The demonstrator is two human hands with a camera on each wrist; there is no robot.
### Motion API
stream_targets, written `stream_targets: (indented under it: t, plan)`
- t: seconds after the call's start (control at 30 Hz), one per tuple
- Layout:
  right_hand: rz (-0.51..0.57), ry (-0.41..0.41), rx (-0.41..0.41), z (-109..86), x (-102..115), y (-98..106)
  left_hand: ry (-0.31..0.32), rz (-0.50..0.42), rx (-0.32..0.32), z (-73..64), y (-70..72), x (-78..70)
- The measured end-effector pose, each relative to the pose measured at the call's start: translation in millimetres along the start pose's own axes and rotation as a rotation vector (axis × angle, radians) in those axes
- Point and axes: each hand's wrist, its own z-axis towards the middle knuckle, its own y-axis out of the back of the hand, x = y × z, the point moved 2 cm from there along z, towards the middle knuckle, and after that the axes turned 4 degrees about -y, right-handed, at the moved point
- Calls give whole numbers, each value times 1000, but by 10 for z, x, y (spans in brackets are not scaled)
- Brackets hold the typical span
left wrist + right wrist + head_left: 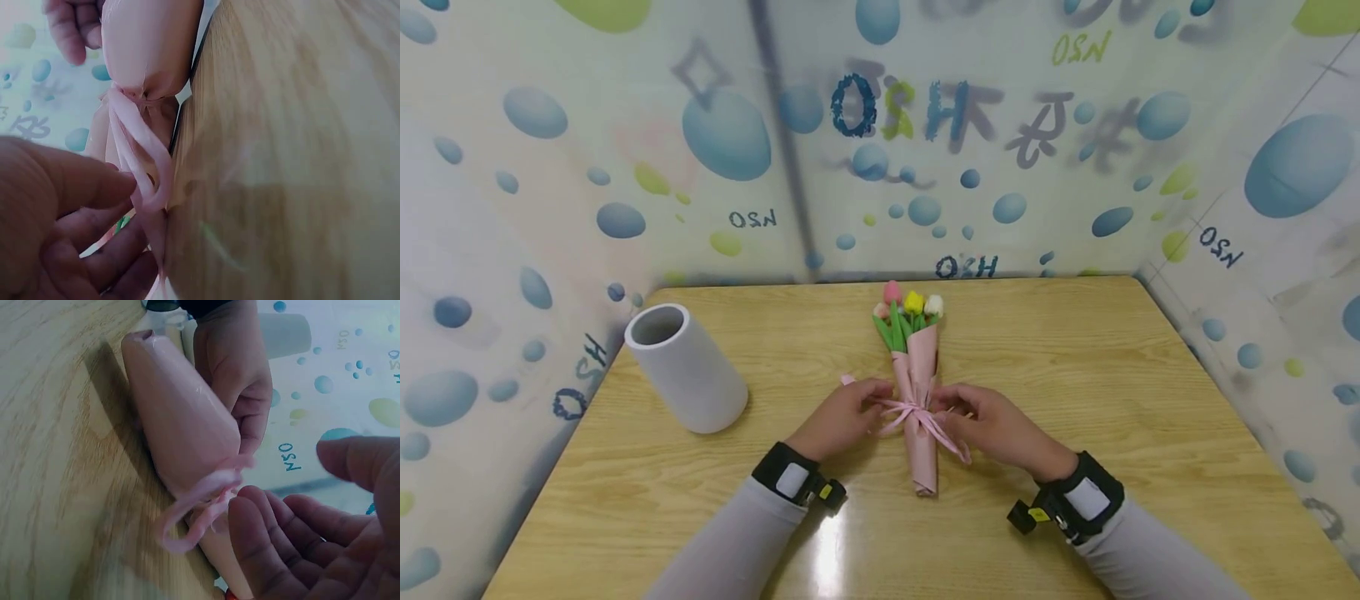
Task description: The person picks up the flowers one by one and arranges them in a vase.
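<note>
A bouquet of artificial tulips (913,302), pink, yellow and white, lies on the wooden table, blooms toward the back wall. Pink paper wrapping (922,458) encloses its stems, tied round the middle with a pink ribbon (914,409) in a looped bow. At the bow's left side, my left hand (842,418) pinches a ribbon loop (164,164) between thumb and fingers. On the other side my right hand (1000,429) is beside the bow. In the right wrist view its thumb stands apart from the fingers (253,534), whose tips are close to the ribbon, with nothing gripped.
A white cylindrical vase (700,375) stands on the left part of the table (1075,350). Behind the table hangs a patterned sheet (925,167) with blue and green spots. Another small pink piece (847,379) shows just behind the left hand.
</note>
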Motion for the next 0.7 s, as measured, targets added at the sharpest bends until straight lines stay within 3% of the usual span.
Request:
stream_targets:
  t: [0.3,0.5,0.7]
  plan:
    - [-65,9,-26,37,-107,29,-17,88,3,6,-30,-17]
    - [-65,55,-48,-14,-5,-19,-22,114,2,9,-31,-49]
    - [-141,128,-73,-93,134,-147,-26,133,-4,11,-31,-66]
